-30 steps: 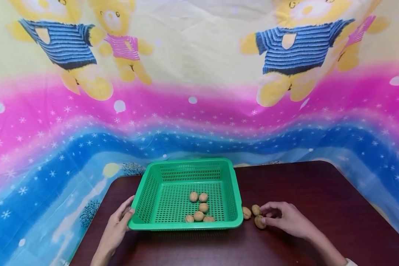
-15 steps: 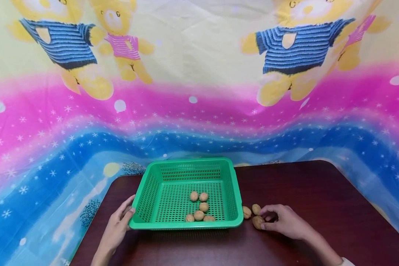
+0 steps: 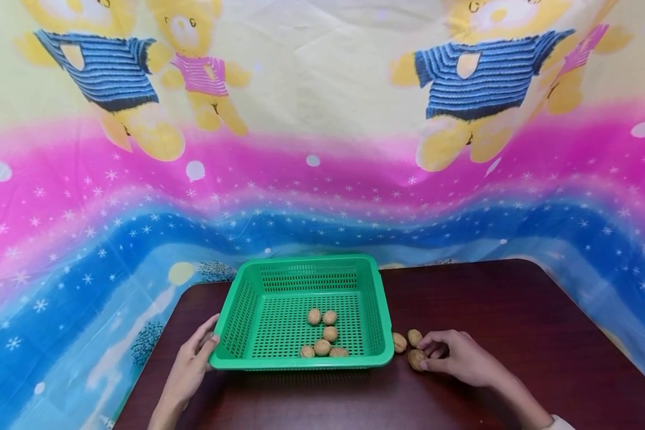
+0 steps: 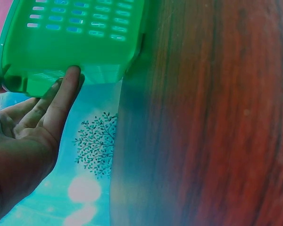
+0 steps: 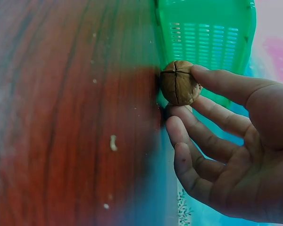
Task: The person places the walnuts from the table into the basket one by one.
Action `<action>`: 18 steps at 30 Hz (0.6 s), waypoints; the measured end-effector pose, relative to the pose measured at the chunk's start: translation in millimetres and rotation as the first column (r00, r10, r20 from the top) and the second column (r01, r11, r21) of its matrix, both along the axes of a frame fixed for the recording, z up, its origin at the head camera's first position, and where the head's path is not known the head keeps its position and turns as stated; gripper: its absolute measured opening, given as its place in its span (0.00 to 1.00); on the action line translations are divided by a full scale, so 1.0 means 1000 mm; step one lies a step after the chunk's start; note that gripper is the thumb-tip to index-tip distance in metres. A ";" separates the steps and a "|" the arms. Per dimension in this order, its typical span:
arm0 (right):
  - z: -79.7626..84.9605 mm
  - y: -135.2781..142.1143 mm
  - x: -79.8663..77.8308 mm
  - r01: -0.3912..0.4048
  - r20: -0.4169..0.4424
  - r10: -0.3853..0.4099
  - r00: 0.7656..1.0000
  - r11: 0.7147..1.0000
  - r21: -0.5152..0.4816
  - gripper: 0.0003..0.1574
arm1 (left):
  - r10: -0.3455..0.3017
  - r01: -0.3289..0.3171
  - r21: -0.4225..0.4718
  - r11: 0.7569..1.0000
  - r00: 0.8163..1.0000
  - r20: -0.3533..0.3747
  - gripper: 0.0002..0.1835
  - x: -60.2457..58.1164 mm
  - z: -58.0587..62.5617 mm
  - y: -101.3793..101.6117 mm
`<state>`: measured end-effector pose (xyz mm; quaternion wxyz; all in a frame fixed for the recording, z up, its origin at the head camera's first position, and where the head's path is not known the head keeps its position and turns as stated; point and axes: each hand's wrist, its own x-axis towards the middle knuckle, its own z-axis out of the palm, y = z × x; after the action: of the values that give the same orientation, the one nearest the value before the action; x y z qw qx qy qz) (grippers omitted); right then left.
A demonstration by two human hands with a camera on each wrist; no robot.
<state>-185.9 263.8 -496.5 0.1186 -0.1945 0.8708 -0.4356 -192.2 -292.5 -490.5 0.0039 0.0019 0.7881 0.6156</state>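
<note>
A green plastic basket (image 3: 301, 363) with slotted walls stands on the table, several walnuts (image 3: 322, 347) lying on its floor toward the front right. My left hand (image 3: 187, 365) holds its left side, thumb at the rim and fingers against the outer wall (image 4: 99, 52). Right of the basket, my right hand (image 3: 466, 359) pinches a cracked walnut (image 5: 177, 87) between thumb and fingers, low over the tabletop. Another walnut (image 3: 414, 338) lies just behind it, close to the fingertips. A third walnut (image 3: 399, 343) sits right at the basket's outer right wall.
The dark reddish wooden table (image 3: 489, 298) extends to the right and in front of the basket. Small pale crumbs (image 5: 113, 143) lie on it. A printed cloth (image 3: 312, 197) with bears hangs behind and around the table.
My right hand has shifted slightly toward me, and the pinched walnut has moved a little left, apart from the one behind it. The left hand and the basket stay where they were.
</note>
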 end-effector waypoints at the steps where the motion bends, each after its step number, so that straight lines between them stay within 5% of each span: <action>1: 0.001 0.000 0.000 0.004 -0.002 -0.004 1.000 1.000 0.001 0.17 | 0.000 0.000 -0.001 1.000 1.000 0.000 0.31 0.000 0.000 0.000; 8: 0.015 0.004 -0.004 0.073 -0.079 -0.071 0.994 0.997 0.020 0.17 | -0.001 0.001 -0.005 1.000 1.000 0.012 0.31 -0.001 0.000 -0.001; 18: 0.049 -0.005 -0.015 0.200 -0.225 -0.188 0.956 0.979 0.032 0.15 | 0.004 -0.004 -0.027 1.000 1.000 0.019 0.31 -0.001 0.001 -0.002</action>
<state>-201.0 258.7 -447.4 -0.0170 -0.1522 0.9050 -0.3968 -193.3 -294.2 -489.9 0.0100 -0.0055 0.7964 0.6047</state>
